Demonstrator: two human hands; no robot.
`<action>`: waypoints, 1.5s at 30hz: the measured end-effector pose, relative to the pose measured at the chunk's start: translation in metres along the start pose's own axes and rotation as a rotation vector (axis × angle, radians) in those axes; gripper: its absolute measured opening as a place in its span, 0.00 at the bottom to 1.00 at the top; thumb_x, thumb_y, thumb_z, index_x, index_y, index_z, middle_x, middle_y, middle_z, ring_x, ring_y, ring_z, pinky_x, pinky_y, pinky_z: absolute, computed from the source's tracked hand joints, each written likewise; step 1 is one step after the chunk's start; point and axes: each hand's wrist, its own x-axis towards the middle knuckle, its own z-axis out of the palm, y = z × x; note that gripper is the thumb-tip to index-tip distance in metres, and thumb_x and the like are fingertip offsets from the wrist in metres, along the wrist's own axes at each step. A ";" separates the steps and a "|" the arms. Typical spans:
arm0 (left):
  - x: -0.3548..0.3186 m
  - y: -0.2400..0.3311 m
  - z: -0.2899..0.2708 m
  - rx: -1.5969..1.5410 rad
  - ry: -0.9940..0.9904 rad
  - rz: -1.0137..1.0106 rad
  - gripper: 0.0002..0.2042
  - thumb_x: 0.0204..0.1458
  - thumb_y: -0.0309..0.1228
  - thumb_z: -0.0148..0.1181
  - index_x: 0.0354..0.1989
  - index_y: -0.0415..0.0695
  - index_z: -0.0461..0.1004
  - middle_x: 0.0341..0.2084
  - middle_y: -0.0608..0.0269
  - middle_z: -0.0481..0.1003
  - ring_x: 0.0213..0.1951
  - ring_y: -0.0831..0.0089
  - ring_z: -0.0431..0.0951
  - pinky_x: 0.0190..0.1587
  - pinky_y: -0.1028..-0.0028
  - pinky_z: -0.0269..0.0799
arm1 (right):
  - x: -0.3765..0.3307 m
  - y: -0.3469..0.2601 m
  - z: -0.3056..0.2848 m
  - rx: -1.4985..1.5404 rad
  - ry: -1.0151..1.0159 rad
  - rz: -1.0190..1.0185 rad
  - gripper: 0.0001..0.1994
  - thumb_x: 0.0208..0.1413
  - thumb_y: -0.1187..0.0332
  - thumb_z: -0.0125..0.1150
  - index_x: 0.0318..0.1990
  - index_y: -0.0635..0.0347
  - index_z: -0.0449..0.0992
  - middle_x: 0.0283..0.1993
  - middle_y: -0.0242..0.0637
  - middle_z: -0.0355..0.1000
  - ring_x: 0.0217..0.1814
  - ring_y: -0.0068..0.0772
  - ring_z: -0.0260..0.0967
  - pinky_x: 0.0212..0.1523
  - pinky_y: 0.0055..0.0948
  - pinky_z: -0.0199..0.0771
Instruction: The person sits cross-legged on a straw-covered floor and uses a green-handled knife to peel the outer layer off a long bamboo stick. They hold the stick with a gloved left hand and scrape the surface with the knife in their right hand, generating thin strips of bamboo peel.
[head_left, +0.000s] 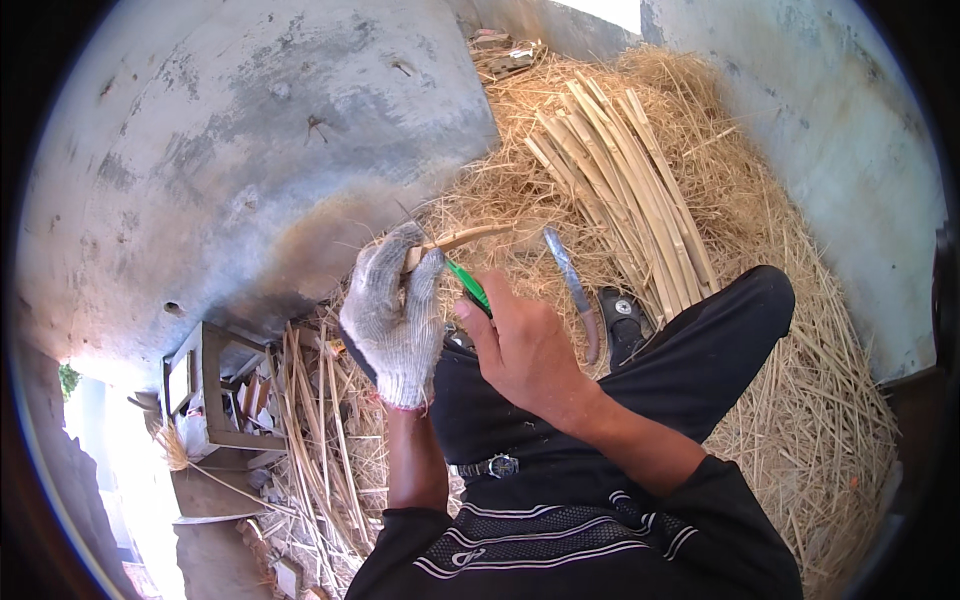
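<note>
— The thin pale bamboo strip (462, 238) sat at frame centre, pinched in the gloved left hand (393, 315); correct?
— Yes; the bare right hand (522, 345) was closed around a green-handled knife (468, 285) just below it; cut bamboo slats (625, 190) lay upper right.

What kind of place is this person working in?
Likely a rough outdoor craft spot for splitting cane: a concrete floor, heaped shavings, a bundle of split strips, and a curved knife lying nearby.

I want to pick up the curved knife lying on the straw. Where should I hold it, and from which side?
Take the curved knife by its dark handle end, nearest the person's knee. Come from that lower side: the grey blade points up and away into the straw, so a hand arriving there probably stays off the edge.
</note>
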 end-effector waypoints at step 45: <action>0.019 0.030 -0.016 0.036 0.123 -0.218 0.13 0.54 0.18 0.64 0.48 0.33 0.77 0.37 0.55 0.80 0.35 0.73 0.81 0.39 0.75 0.79 | -0.019 0.024 -0.002 0.340 -0.163 0.214 0.11 0.66 0.64 0.53 0.40 0.65 0.69 0.20 0.46 0.68 0.21 0.50 0.71 0.24 0.40 0.65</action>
